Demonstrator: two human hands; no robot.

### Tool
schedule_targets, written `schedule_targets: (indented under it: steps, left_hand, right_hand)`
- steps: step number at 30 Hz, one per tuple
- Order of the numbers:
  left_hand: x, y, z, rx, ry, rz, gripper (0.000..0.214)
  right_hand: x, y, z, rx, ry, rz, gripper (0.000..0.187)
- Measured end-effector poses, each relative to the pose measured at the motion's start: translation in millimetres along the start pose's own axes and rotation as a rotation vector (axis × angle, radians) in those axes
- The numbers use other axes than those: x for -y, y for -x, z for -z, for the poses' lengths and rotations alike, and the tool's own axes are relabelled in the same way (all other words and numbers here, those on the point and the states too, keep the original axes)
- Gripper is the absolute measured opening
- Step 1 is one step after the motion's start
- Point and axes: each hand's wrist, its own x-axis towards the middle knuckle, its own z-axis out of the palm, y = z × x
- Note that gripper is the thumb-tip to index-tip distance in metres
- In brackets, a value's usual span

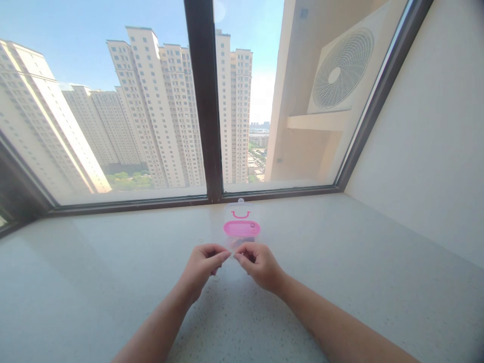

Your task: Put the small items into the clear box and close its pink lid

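Note:
My left hand [207, 263] and my right hand [260, 262] are raised over the speckled sill [234, 317], fingertips almost meeting. Each one pinches with thumb and forefinger. Something tiny and pale seems to lie between the two pinches, too small to name. Just behind the fingers stands a small clear box with a pink lid [242, 228]; my right hand hides part of its front. Farther back, against the window frame, is a clear piece with a pink curved handle [241, 215]. A small pale ring-like bit [216, 279] lies below my left hand.
A dark window frame [214, 151] with a central post rises behind the sill. To the right a white wall [427, 141] borders it. Through the glass show tall buildings [159, 111] and an outdoor fan unit [338, 73].

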Motion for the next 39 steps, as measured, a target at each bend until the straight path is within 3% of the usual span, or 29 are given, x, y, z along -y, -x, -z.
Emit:
schedule_targets:
  steps: [8, 25, 39]
  left_hand:
    - [-1.9, 0.3, -1.2, 0.002, -0.022, 0.011, 0.025]
    - [-3.9, 2.8, -5.0, 0.054, -0.083, 0.042, 0.026]
    - [0.9, 1.4, -3.8, 0.086, -0.028, 0.056, 0.029]
  right_hand:
    - [0.6, 1.1, -1.8, 0.063, 0.031, 0.013, 0.014]
    - [0.1, 1.1, 1.6, -0.058, 0.010, -0.006, 0.018]
    - [0.0, 0.6, 0.1, -0.023, 0.003, -0.002, 0.017]
